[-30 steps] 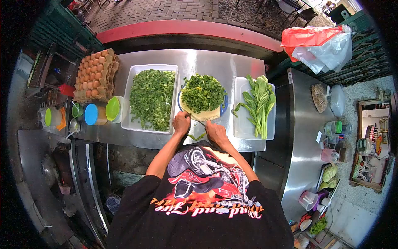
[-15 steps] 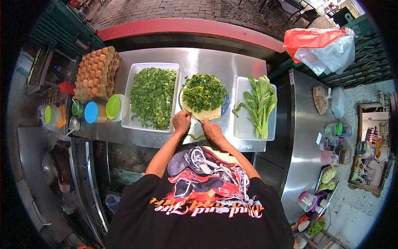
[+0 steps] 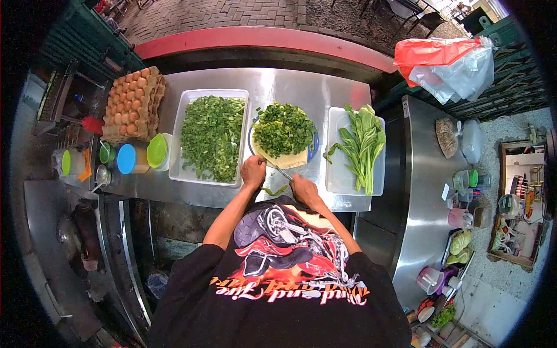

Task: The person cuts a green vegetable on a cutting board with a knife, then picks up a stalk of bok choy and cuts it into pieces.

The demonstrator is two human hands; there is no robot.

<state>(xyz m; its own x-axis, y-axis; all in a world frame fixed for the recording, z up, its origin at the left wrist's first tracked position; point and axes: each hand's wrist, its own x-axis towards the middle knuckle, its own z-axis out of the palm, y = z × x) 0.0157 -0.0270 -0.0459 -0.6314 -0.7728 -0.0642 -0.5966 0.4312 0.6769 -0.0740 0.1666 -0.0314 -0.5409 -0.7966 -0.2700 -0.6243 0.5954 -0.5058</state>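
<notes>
My right hand (image 3: pixel 304 191) is closed round the handle of a knife (image 3: pixel 283 173) at the near edge of a round cutting board (image 3: pixel 293 161). The blade slants up and left toward my left hand (image 3: pixel 253 171), which is closed by the board's lower left edge; what its fingers hold is hidden. Chopped leafy greens (image 3: pixel 283 130) are heaped on the board. A loose green scrap (image 3: pixel 274 191) lies on the steel table just below the knife, between my wrists.
To the left stands a white tray (image 3: pixel 172 168) full of chopped greens, then egg cartons (image 3: pixel 152 104) and lidded tubs (image 3: pixel 126 159). On the right, a clear tray (image 3: pixel 336 180) holds whole leafy stalks (image 3: pixel 362 151). A steel counter (image 3: pixel 426 191) runs along the right side.
My right hand has shifted right and slightly toward me, away from my left hand, and more of the knife shows between them. The left hand stays almost in place.
</notes>
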